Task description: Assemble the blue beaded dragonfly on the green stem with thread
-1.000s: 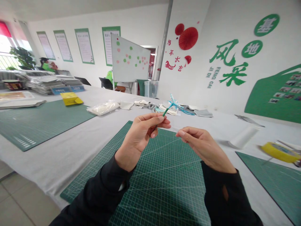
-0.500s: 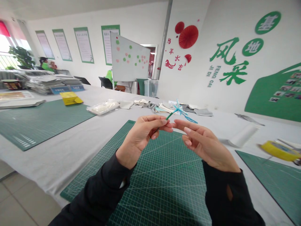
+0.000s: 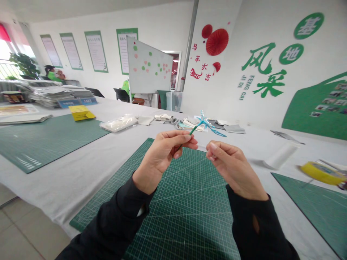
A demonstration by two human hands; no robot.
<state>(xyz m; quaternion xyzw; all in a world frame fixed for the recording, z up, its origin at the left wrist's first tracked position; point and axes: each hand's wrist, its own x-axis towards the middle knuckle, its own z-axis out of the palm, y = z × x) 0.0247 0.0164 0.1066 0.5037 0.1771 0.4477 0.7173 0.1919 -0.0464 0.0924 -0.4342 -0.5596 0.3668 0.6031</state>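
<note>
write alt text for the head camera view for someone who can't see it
A person's left hand pinches a twisted green pipe cleaner stem with a blue branching top, while the right hand is held close by, fingertips together, not touching it. Both hands are raised above a green gridded cutting mat on a white-covered table.

The left hand [image 3: 158, 159] pinches a green chenille stem [image 3: 194, 130] (its blue tip perhaps beaded); the right hand [image 3: 233, 168] hovers just beside it, above a green cutting mat [image 3: 176, 202].
</note>
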